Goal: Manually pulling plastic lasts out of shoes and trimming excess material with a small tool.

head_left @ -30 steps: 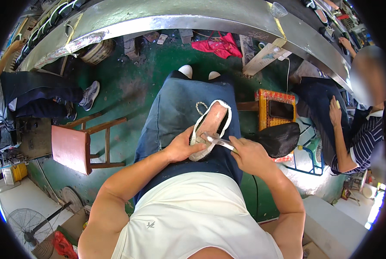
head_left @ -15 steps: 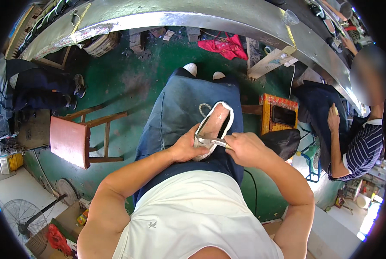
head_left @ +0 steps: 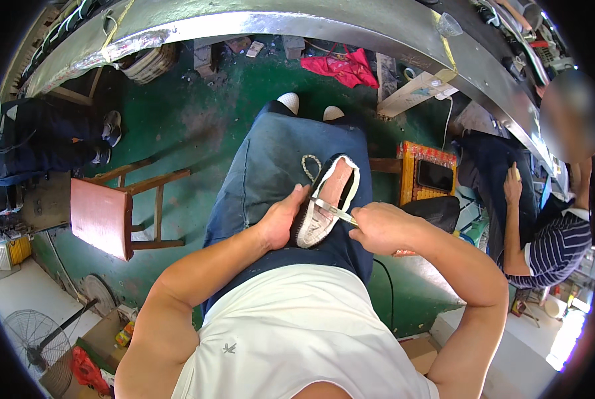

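A shoe upper (head_left: 339,184) on a last lies on my denim-covered lap, bottom up. It is black outside with a white turned-over edge around a pinkish-tan underside, and a rope-like loop (head_left: 310,164) sticks out beside it. My left hand (head_left: 284,218) grips the shoe's left side, thumb along the edge; the other fingers are mostly hidden. In my closed right hand (head_left: 384,228) is a metal hand tool (head_left: 334,210). Its head touches or hovers just over the shoe's left edge; whether it is pincers or a hammer I cannot make out.
A silver-edged workbench (head_left: 244,26) spans the far side. To the left stands a stool (head_left: 101,216), with a fan (head_left: 38,346) behind. On the right, a phone (head_left: 435,175) lies on an orange seat (head_left: 410,189), near a person in a striped shirt (head_left: 558,246). Another person's legs (head_left: 51,139) show at far left.
My left thumb has moved off the shoe's underside to its left edge. The shoe has tilted, showing more black side. The tool's head has shifted slightly up and right.
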Motion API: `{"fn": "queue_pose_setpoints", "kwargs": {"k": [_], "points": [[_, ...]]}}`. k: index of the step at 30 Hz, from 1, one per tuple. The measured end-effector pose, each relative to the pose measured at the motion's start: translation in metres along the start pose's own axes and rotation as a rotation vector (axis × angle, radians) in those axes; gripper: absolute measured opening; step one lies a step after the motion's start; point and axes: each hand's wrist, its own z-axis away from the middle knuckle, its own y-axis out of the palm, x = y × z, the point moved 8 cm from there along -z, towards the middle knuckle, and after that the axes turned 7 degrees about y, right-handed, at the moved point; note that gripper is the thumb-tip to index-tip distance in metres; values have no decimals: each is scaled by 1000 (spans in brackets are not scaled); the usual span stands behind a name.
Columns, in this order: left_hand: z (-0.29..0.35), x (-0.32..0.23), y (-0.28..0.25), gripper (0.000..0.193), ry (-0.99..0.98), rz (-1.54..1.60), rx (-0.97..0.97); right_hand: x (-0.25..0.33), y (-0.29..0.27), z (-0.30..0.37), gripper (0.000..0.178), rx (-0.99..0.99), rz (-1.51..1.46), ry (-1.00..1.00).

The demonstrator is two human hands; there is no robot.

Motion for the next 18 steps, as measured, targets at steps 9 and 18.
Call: {"fn": "queue_pose_setpoints", "kwargs": {"k": [9, 18], "points": [[-24, -18, -53, 69, 306, -550, -559, 14, 65, -47, 31, -467, -494, -48], [-18, -38, -31, 52, 523, -1197, -530, -36, 27, -18, 31, -429, -314, -60]]}}
